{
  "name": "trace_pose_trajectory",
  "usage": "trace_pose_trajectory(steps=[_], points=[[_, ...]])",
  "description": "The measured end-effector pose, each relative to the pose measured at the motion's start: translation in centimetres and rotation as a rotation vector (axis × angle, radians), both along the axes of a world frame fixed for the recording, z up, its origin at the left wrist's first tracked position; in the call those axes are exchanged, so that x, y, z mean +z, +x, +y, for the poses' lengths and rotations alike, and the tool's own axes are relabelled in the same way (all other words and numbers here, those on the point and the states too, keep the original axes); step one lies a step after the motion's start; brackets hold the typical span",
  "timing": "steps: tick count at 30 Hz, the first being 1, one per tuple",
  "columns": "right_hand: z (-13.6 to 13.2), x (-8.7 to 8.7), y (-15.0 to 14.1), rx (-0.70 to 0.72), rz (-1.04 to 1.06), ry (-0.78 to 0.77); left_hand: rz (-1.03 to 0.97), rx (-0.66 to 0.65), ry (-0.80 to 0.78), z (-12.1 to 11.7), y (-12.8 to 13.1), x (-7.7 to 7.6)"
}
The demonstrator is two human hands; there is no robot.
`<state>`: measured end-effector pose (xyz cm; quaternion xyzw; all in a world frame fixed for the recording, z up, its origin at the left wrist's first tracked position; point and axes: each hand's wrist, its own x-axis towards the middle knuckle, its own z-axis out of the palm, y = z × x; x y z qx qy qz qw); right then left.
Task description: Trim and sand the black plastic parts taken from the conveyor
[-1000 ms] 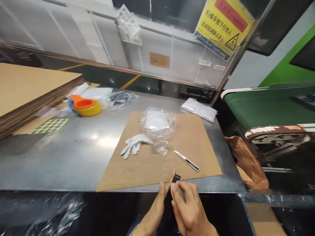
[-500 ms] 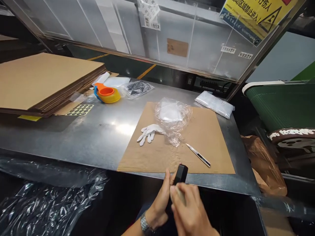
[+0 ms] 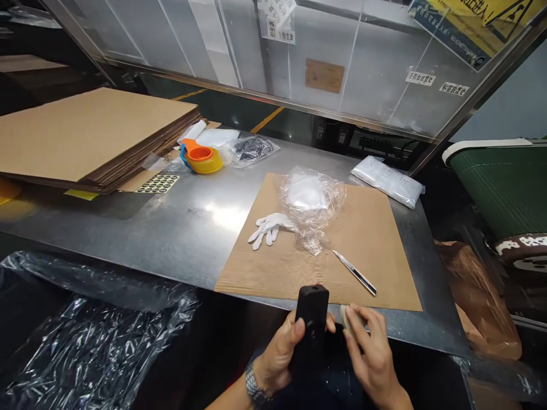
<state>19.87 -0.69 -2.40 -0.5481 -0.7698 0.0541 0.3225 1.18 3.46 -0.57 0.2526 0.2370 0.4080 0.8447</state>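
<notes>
Device (image 3: pixel 313 310), black and slab-shaped, is held almost upright in the left hand (image 3: pixel 276 353), at the near edge of the worktop (image 3: pixel 188 222) in view. That hand is clamped around it, thumb at its 9 o'clock edge and fingertips showing at its 3 o'clock side; a metal-banded watch (image 3: pixel 255 387) circles the wrist. Toward 3 to 4 o'clock, apart from it, the right hand (image 3: pixel 371 347) is pinched on a small pale piece (image 3: pixel 347 319), partly hidden by the fingers. A flat cardboard sheet (image 3: pixel 380 239) lies toward 12 o'clock. On it rest a slim cutter (image 3: pixel 354 273) at 2 o'clock, a white glove (image 3: pixel 269 226) at 11, and a clear plastic bag (image 3: pixel 310 193) with something white inside at 12. Farther out lie a wrapped packet (image 3: pixel 388 179) at 1 o'clock and stacked cardboard (image 3: pixel 98 136) at 10.
</notes>
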Motion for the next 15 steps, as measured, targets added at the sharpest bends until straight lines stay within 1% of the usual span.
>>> trace_pose_trajectory(steps=[2,3,7,9,11,12,13,15], points=[[2.0,-0.5,0.7,-0.067,-0.012,-0.001,0.151,0.044,0.219,0.1,-0.4,-0.2],[3.2,-0.8,0.9,-0.082,-0.021,-0.010,0.212,0.049,0.285,0.1,-0.5,-0.3],[7.6,-2.8,0.9,-0.065,-0.048,-0.067,0.421,0.035,0.427,0.1,-1.1,-1.3],[8.9,-3.4,0.7,-0.051,-0.042,-0.084,0.542,0.064,0.505,0.0,-1.4,-1.5],[9.0,-3.0,0.3,-0.050,-0.020,-0.092,0.674,0.098,0.584,0.0,-1.7,-1.4],[8.7,-2.5,0.1,-0.056,-0.011,-0.088,0.745,0.113,0.625,0.0,-1.8,-1.3],[8.1,-1.6,-0.2,-0.061,0.015,-0.092,0.819,0.128,0.668,0.0,-1.8,-1.2],[6.4,0.5,-0.9,-0.026,0.150,-0.147,0.956,0.156,0.757,0.1,-1.7,-1.0]])
